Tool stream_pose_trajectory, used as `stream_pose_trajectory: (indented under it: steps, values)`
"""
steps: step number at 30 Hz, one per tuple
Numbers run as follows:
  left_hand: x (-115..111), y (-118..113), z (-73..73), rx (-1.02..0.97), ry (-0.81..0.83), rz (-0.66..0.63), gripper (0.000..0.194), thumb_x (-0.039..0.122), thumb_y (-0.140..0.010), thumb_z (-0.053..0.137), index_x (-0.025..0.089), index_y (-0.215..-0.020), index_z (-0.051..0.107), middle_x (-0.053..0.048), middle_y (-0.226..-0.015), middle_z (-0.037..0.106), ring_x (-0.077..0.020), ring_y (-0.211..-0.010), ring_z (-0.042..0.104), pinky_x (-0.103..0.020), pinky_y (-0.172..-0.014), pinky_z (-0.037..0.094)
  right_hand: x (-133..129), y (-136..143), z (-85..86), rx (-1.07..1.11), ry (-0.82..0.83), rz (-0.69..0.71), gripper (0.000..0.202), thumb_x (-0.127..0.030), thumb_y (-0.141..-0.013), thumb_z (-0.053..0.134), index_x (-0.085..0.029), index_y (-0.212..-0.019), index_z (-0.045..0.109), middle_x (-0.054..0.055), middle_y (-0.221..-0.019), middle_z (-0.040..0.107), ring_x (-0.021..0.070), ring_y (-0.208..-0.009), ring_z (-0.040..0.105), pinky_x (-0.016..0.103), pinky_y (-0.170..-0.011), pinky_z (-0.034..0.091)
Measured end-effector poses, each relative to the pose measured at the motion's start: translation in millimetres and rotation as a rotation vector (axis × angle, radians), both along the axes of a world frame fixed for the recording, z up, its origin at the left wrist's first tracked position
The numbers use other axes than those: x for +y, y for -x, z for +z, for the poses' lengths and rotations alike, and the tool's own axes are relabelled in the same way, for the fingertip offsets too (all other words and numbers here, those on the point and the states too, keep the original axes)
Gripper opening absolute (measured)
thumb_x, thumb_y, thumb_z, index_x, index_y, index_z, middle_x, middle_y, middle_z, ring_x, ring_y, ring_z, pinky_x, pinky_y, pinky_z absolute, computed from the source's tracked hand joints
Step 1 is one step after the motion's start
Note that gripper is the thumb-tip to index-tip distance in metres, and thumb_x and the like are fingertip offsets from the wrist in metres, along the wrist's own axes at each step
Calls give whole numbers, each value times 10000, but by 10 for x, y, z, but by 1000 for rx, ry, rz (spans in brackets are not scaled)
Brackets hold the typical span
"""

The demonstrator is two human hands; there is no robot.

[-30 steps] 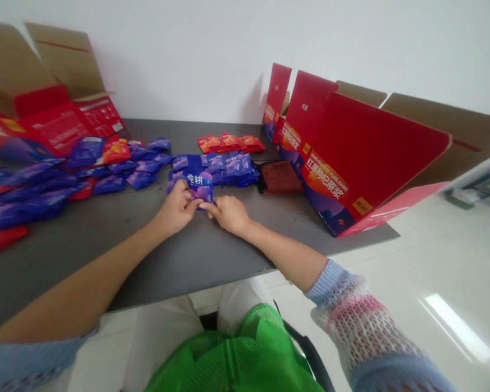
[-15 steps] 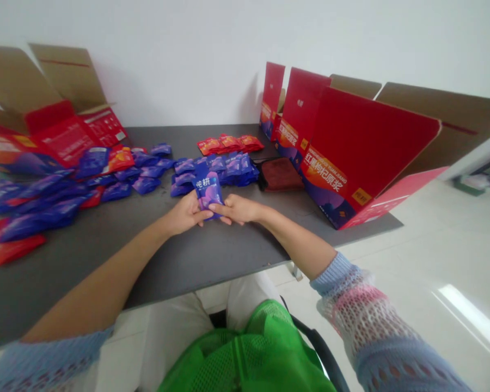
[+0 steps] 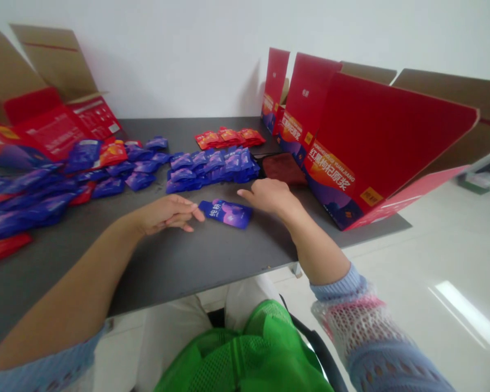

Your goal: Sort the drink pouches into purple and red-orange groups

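Observation:
A single blue-purple pouch (image 3: 231,214) lies on its side on the grey table (image 3: 179,261), between my hands. My left hand (image 3: 167,214) is at the pouch's narrow left end, fingertips beside it, fingers apart and holding nothing. Just past its right end hovers my right hand (image 3: 267,196), palm down, thumb stretched out, with nothing seen in it. Behind them sit rows of blue pouches (image 3: 214,166), and farther back a small group of red pouches (image 3: 228,137).
Blue and red pouches (image 3: 44,201) lie heaped on the left, before an open red carton (image 3: 49,122). Red cartons (image 3: 330,158) stand along the right side, with a dark brown cloth-like item (image 3: 283,167) beside them. The table's front edge is near my lap.
Both hands have let go of the blue pouch and moved apart. It was held upright between them and now lies sideways on the table. The view has shifted slightly.

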State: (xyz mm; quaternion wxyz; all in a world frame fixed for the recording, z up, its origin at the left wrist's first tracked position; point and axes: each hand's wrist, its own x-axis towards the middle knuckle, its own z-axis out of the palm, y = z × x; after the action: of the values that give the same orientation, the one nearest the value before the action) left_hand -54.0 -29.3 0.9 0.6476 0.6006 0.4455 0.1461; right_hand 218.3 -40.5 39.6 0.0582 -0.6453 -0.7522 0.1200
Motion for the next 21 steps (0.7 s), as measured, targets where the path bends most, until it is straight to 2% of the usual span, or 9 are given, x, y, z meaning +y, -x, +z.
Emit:
stream_pose_trajectory:
  steps: [2,5,6,8,10,12,15,17,21]
  values:
    - [-11,-1,-4,-10,-6,18,343,476,-831,659,157,-833,785,71,-372,304,-53,-341,247,-376,-655,627,-67,41,15,120,-178,303,443,-521,-984,489,-166,-1011,751,159,-1113,711,286,-1068,660,399,-915,469]
    - [-16,15,-10,-28,-27,68,318,473,-807,688,169,-801,780,70,-365,302,-55,-339,259,-387,-654,626,-100,147,-82,183,-183,782,383,-468,-1011,443,-282,-1246,683,60,-1524,486,246,-1312,542,406,-1059,423]
    - [-16,24,-11,-33,-30,87,306,467,-802,693,173,-801,781,70,-362,301,-56,-337,261,-391,-654,625,-92,189,-155,168,-157,877,379,-451,-1008,458,-311,-1304,647,35,-1588,408,240,-1363,501,417,-1096,399]
    - [-17,45,-6,-33,-29,113,291,456,-798,696,179,-804,785,68,-360,295,-56,-331,256,-397,-655,624,-68,277,-333,120,-126,954,420,-424,-998,488,-332,-1401,564,26,-1630,341,245,-1430,431,466,-1154,341]
    - [-21,64,5,-15,-19,112,290,455,-794,699,179,-797,790,66,-362,290,-56,-328,250,-408,-657,624,-59,358,-496,87,-146,905,465,-427,-1004,473,-314,-1454,503,46,-1622,358,257,-1475,367,521,-1185,283]
    - [-24,79,16,6,-15,112,295,465,-778,711,182,-781,793,61,-366,288,-59,-328,245,-417,-649,623,-79,423,-583,69,-197,746,472,-433,-1015,440,-283,-1460,497,69,-1601,394,268,-1492,334,553,-1196,250]
    - [-14,101,18,25,-8,112,304,478,-763,715,187,-783,799,59,-369,281,-64,-323,231,-425,-631,621,-155,485,-560,60,-278,426,478,-413,-1025,415,-219,-1454,501,107,-1563,448,274,-1451,392,550,-1212,217]
    - [-4,114,17,25,6,102,302,476,-767,710,189,-788,801,60,-371,280,-67,-319,229,-424,-632,621,-220,507,-508,66,-346,278,503,-417,-1032,388,-165,-1454,496,134,-1557,448,279,-1435,407,533,-1230,175]
    - [-35,92,60,20,51,97,330,488,-772,715,169,-785,800,72,-370,271,-61,-325,227,-413,-675,625,-316,541,-533,31,-321,219,556,-449,-1015,407,-86,-1416,536,199,-1532,459,340,-1452,357,536,-1221,179]
